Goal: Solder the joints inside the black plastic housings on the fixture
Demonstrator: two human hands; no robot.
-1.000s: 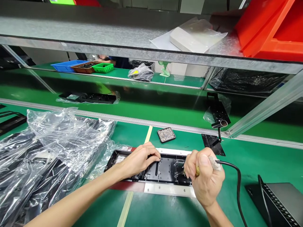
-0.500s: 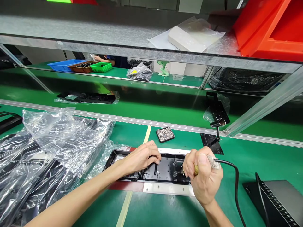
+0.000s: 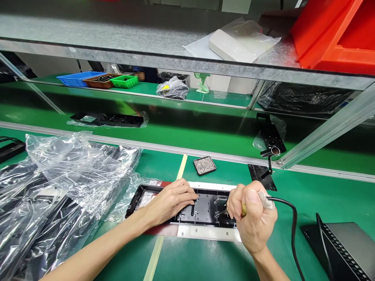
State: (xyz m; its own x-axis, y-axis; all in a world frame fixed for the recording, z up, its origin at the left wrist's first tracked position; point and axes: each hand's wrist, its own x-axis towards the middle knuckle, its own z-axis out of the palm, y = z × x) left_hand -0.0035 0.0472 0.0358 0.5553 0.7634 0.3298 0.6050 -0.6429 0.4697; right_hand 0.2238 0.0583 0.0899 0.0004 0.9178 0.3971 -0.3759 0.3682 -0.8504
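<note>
A long black plastic housing (image 3: 202,207) lies in a metal fixture (image 3: 209,233) on the green bench. My left hand (image 3: 171,201) rests on the housing's left half, fingers stretched flat and pressing it down. My right hand (image 3: 252,222) is closed in a fist around a corded electric screwdriver (image 3: 265,201), its tip down on the housing's right part. The black cord (image 3: 290,230) loops off to the right. A small black tray of screws (image 3: 205,165) sits just behind the fixture.
Crumpled clear plastic bags with black parts (image 3: 58,187) pile up at the left. A black box (image 3: 342,248) stands at the right front. A bagged black part (image 3: 108,120) lies on the conveyor belt behind. Coloured bins (image 3: 98,80) sit on the far bench; a red bin (image 3: 334,35) is on the shelf overhead.
My left hand has slid slightly down and flattened on the housing. The right hand and screwdriver stay almost where they were.
</note>
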